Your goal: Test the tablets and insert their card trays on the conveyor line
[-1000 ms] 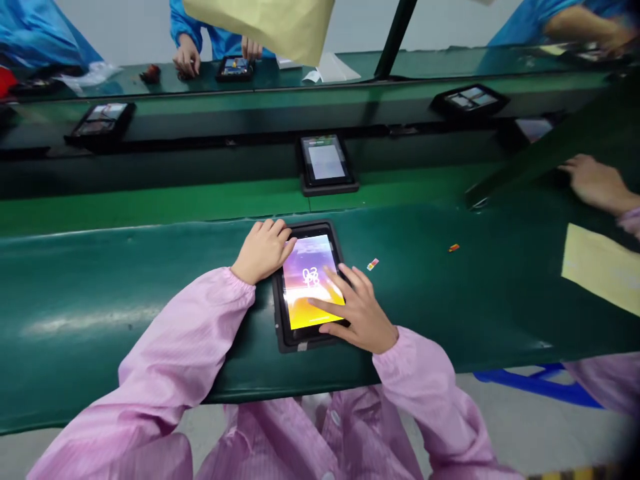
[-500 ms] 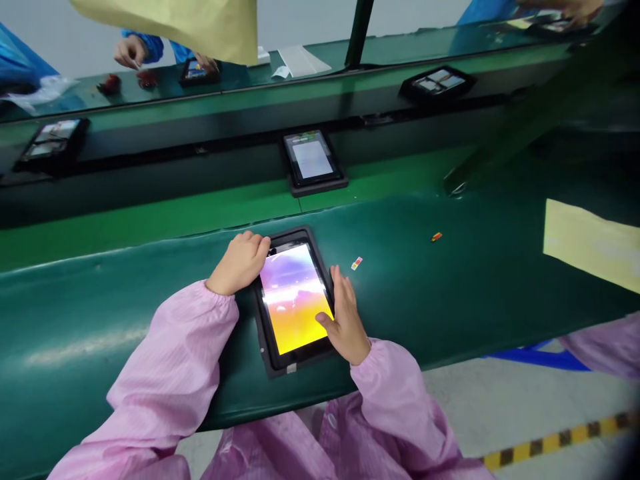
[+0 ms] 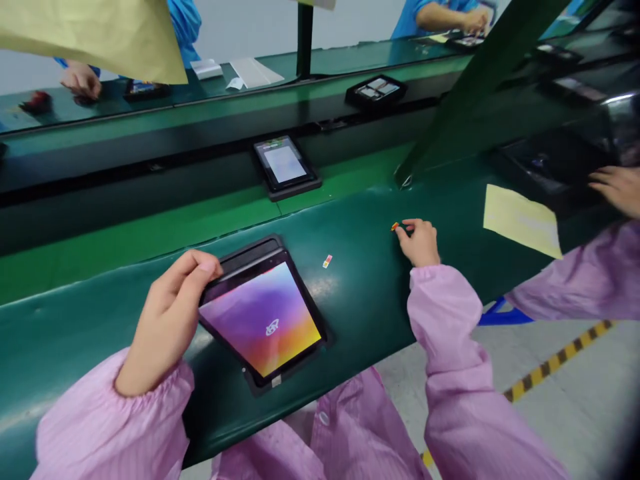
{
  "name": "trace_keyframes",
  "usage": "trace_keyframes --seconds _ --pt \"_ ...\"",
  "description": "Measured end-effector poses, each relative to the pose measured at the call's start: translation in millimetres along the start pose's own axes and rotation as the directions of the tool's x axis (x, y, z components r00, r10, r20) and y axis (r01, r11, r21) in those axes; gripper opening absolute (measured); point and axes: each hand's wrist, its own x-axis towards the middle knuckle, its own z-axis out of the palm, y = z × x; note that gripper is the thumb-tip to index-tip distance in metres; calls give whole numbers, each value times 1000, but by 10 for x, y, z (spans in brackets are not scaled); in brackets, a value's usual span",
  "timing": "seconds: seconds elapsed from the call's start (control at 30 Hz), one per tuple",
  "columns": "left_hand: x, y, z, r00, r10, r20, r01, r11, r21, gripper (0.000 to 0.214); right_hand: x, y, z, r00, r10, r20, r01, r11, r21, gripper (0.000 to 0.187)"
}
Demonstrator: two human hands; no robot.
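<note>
A tablet in a black case (image 3: pixel 263 320) lies tilted on the green conveyor belt (image 3: pixel 360 300), its screen glowing purple to orange. My left hand (image 3: pixel 167 320) is shut on the tablet's upper left edge, with the thumb over the rim. My right hand (image 3: pixel 420 243) is off to the right of the tablet, its fingertips touching a tiny orange scrap (image 3: pixel 395 227). I cannot tell whether they grip it. A small pink and yellow label (image 3: pixel 327 261) lies on the belt between the tablet and my right hand.
Beyond stands another tablet in a black tray (image 3: pixel 285 167). To the right, a co-worker's hand (image 3: pixel 617 190) in a pink sleeve is near a yellow sheet (image 3: pixel 520 220). A green strut (image 3: pixel 480 87) slants across the belts, and a yellow sheet (image 3: pixel 85 37) hangs at upper left.
My right hand has left the screen and moved right to the orange scrap. My left hand has gone from resting on the tablet's edge to gripping it, and the tablet has turned.
</note>
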Motion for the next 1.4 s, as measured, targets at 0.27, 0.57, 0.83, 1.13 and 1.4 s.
trace_keyframes --seconds 0.27,0.57,0.83,1.13,1.4 --pt "-226 130 114 975 122 -184 -161 963 -215 38 415 114 -56 978 -4 209 -34 984 175 16" --pt "-616 489 -82 832 546 99 -555 821 136 20 -283 -1073 -808 817 -516 259 207 681 703 4" --pt "-764 424 -80 567 814 123 -820 546 170 23 -1434 -1915 -1168 558 -830 7 489 336 805 12" --pt "-698 623 -188 470 794 386 -881 446 155 23 -1889 -1873 -793 763 -640 -94 330 261 907 16" --pt "-559 824 -211 541 602 588 -785 613 94 8 -1776 -1788 -842 814 -576 -73 266 259 928 10"
